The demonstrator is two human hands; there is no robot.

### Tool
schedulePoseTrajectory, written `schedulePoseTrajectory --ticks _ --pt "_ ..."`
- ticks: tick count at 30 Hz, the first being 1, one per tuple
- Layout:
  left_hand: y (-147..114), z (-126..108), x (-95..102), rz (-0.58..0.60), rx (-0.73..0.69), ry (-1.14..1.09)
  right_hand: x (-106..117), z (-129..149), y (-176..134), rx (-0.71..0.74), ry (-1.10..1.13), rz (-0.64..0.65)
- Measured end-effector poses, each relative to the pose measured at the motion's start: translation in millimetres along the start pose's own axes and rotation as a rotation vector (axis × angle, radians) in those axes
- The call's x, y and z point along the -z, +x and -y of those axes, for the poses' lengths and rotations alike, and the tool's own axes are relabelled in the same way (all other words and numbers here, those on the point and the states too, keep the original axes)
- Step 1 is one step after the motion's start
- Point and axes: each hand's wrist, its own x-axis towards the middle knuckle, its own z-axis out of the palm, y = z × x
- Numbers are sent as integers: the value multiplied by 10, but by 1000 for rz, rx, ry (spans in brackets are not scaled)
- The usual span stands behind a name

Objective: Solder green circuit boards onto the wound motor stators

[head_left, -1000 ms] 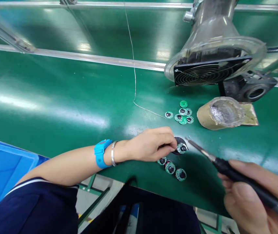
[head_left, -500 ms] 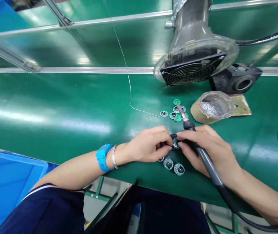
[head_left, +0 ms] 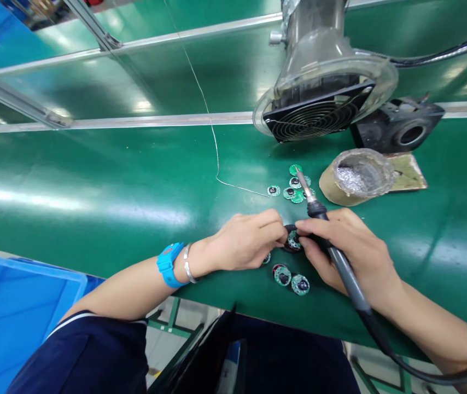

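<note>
Now the left hand [head_left: 250, 241] pinches a round circuit board [head_left: 294, 239] at one edge — the right hand [head_left: 358, 257], clasping a soldering iron [head_left: 346, 271], meets it opposite.

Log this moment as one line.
left hand: pinching disc; right hand: holding iron, fingertips at board; board: on disc; cup: beyond right hand

Bright light, white glare across the green tabletop [head_left: 135, 164], glints on the back panel [head_left: 171, 82], edges stretched
</note>
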Motion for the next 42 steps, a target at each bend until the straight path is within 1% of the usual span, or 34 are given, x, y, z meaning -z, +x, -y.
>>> schedulePoseTrajectory --ticks 3,6,9,12,14,16,20,21,23,28,31,38,40,42 --pt "-7 13 76 -54 97 -84 -6 3 -7 -9 16 1" --pt "-2 5 80 -46 107 -243 -16 8 -6 -22 26 -7" --pt "13 -24 42 -36 94 -336 -28 9 5 -27 27 -4" --pt "34 -66 17 -38 141 -421 -33 9 12 -9 58 24" --pt "54 -94 15 -18 225 -494 -30 10 9 -1 77 38" --pt "79 -117 13 14 348 -607 -28 13 1 -4 82 41" --pt "134 -138 -15 155 645 -965 -40 8 -32 -6 101 7" --pt "146 -138 -24 180 698 -1029 -48 2 -44 2 111 2" --pt "167 -137 -35 191 755 -1095 -66 -14 -66 36 126 5" --pt "183 -141 -6 182 798 -1144 -88 -47 -99 122 89 -1" --pt "158 -140 6 182 818 -1133 -75 -48 -119 143 87 21" --pt "74 -122 -41 177 756 -997 -46 -23 -151 133 111 78" --pt "72 -130 -37 170 725 -931 4 2 -132 103 102 55" --pt "79 -142 -23 159 686 -862 99 39 -106 39 74 -27"
